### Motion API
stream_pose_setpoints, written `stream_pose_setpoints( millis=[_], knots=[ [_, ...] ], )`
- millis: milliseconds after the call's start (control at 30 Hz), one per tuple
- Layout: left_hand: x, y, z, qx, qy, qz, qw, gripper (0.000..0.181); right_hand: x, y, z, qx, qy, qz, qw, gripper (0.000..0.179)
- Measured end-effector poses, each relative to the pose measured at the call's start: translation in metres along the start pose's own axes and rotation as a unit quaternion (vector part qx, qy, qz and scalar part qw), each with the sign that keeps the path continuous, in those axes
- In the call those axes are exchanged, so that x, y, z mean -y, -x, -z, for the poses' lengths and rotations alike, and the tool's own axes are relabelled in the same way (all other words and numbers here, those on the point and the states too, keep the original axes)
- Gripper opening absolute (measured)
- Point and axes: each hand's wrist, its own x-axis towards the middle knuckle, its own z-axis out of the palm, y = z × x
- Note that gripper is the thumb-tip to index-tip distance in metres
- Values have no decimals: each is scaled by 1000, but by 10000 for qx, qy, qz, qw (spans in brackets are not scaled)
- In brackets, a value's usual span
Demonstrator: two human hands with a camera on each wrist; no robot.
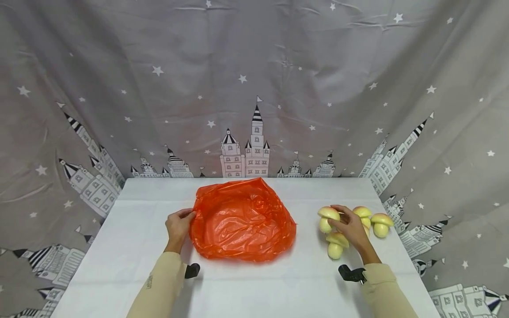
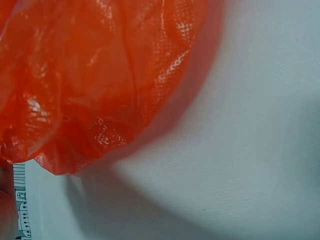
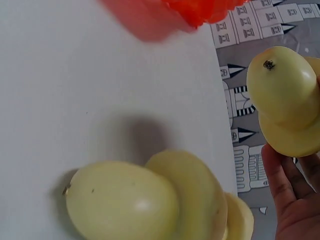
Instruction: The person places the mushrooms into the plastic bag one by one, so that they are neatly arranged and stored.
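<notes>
A person's left hand (image 1: 179, 225) is at the left side of a crinkled, translucent orange-red plastic bag (image 1: 240, 227), with the thumb and fingers pinching its edge. The bag lies left of centre on a white, cloth-like table (image 1: 270, 291), its mouth spread wide and facing up, with its rim crumpled into an uneven ring. The left wrist view catches only a sliver of this hand, beside a bulging fold of the bag.

The right hand (image 1: 351, 226), on the right side of the table, grips a smooth, mushroom-shaped piece with a rounded pale-yellow stem and a yellow cap blushed with red (image 1: 326, 225). The right wrist view shows this held piece raised above the table, its stem end with a small dark mark (image 3: 269, 64).

A similar yellow mushroom (image 1: 336, 249) lies just nearer than the held one. Beyond the hand, to its right, is a red-topped mushroom (image 1: 362, 211), partly hidden by the fingers; whether another sits under it I cannot tell. Farther right, near the table's right edge, is a yellow-capped mushroom with a pale round stem (image 1: 381, 224).

Both forearms wear cream sleeves (image 1: 159, 282), with a black device (image 1: 192, 270) at the left wrist and a black mount (image 1: 351, 274) at the right. Grey curtains (image 1: 254, 44) printed with white stars and castles surround the table's far, left and right sides.
</notes>
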Motion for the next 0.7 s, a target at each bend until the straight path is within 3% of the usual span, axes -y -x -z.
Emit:
stream_pose_setpoints(
  millis=[433, 700],
  knots=[
    [5, -3, -4, -139, 71, -149, 9998, 30, 6, -27, -28, 163, -42, 403, 9990, 52],
    [4, -2, -3, -175, 121, -75, 9997, 30, 18, -41, -46, 451, -604, 468, 9961, 50]
  ],
)
